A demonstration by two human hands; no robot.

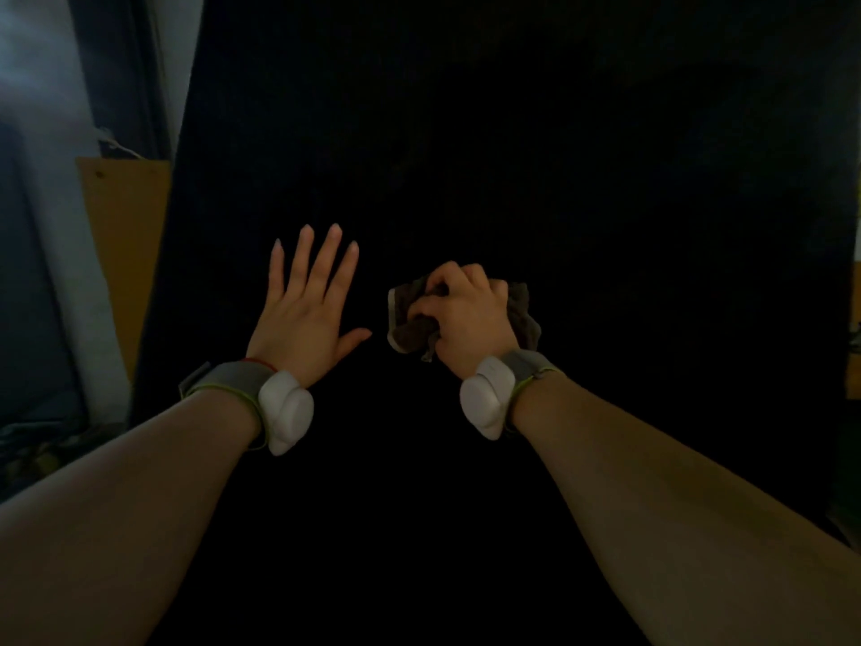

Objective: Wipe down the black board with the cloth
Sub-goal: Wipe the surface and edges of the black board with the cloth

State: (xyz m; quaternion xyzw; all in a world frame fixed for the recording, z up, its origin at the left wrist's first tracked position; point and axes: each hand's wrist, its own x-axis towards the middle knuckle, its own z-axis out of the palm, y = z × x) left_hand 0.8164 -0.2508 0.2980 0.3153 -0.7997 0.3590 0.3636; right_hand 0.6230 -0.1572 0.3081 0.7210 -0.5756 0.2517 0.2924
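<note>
A large black board [512,132] fills most of the view and stands upright in front of me. My left hand [303,310] lies flat against it with fingers straight and spread. To its right, my right hand [466,314] grips a crumpled brown cloth [410,328] with a pale edge and holds it against the board. Part of the cloth sticks out on both sides of the fist. Both wrists wear grey bands with white devices.
A brown wooden panel [126,254] leans behind the board's left edge. Left of that hangs a pale curtain or wall [42,179]. Dim clutter lies on the floor at lower left [42,454]. A brown strip [855,328] shows past the board's right edge.
</note>
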